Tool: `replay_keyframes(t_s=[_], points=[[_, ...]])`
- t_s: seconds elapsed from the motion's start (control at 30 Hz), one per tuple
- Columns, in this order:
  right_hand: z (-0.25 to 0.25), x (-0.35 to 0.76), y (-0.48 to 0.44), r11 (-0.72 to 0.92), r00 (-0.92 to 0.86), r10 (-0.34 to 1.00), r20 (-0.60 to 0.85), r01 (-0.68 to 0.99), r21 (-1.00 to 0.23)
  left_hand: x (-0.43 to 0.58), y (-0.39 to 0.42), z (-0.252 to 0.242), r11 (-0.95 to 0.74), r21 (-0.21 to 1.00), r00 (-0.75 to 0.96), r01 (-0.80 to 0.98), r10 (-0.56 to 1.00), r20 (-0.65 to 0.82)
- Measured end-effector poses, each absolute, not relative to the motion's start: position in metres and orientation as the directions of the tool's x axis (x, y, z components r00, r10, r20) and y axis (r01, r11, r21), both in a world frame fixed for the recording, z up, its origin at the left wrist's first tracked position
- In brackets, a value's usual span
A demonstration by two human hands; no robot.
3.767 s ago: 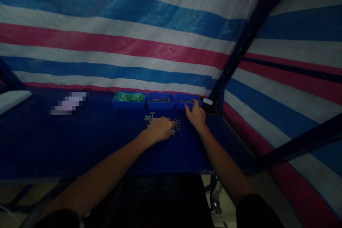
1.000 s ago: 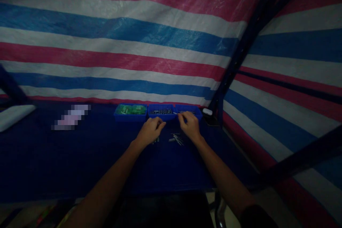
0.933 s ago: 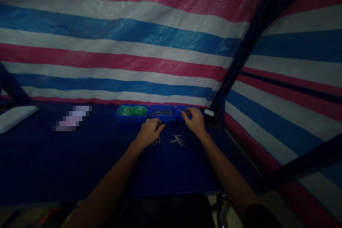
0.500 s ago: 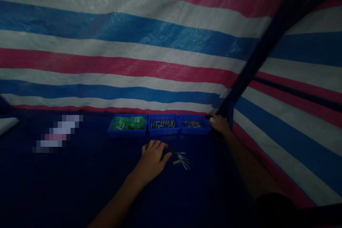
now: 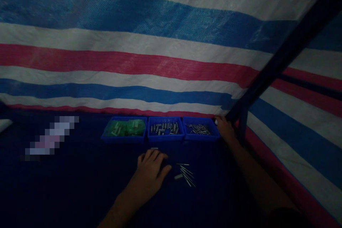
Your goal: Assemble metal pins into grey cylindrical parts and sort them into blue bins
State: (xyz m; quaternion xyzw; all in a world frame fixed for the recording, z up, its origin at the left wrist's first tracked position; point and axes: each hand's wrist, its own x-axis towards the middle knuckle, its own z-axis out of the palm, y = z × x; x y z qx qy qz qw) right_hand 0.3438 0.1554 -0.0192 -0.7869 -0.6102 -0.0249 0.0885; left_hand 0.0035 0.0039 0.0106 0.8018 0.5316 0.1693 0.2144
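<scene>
My left hand (image 5: 151, 168) rests palm down on the dark blue table, thumb apart from the fingers, with nothing visible in it. Just beyond its fingertips lies a small metal cylinder (image 5: 154, 148). To its right are several thin metal pins (image 5: 188, 175), fanned out, and another short cylinder (image 5: 178, 176). My right hand (image 5: 224, 128) reaches to the far right, beside the end of the right bin. A small white thing (image 5: 216, 122) shows at its fingertips; the fingers are too dark to make out, and I cannot tell whether they grip it.
Three blue bins stand in a row: one with parts in green plastic (image 5: 125, 128), one with metal cylinders (image 5: 165, 138), one with metal pins (image 5: 201, 137). A striped tarp (image 5: 149, 66) hangs behind. A dark frame post (image 5: 280, 55) slants at right. A blurred-out patch (image 5: 50, 137) lies at left.
The view has shifted, so the bins and loose pins appear slightly larger and lower. A cylinder now shows beyond my left fingertips. Both hands keep nearly the same places.
</scene>
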Motion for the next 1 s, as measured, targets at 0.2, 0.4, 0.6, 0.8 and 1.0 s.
replay_keyframes(t_s=[0.2,0.4,0.6,0.8,1.0], points=[[-0.024,0.359,0.162,-0.158,0.173,0.977,0.128,0.980,-0.122,-0.006,0.012,0.009,-0.426,0.512,0.396,0.746,0.902,0.173],[-0.016,0.346,0.151,-0.226,0.251,0.955,0.161,0.961,-0.158,-0.049,0.031,0.001,-0.533,0.412,0.486,0.739,0.845,0.220],[-0.012,0.338,0.149,-0.265,0.285,0.945,0.163,0.955,-0.132,-0.066,0.035,-0.005,-0.500,0.394,0.474,0.771,0.864,0.169],[-0.024,0.358,0.157,-0.126,0.170,0.965,0.201,0.969,-0.211,-0.061,0.041,-0.009,-0.534,0.331,0.508,0.778,0.844,0.169],[-0.015,0.359,0.144,-0.034,0.325,0.843,0.429,0.828,-0.560,-0.054,0.051,-0.012,-0.538,0.375,0.500,0.755,0.842,0.201]])
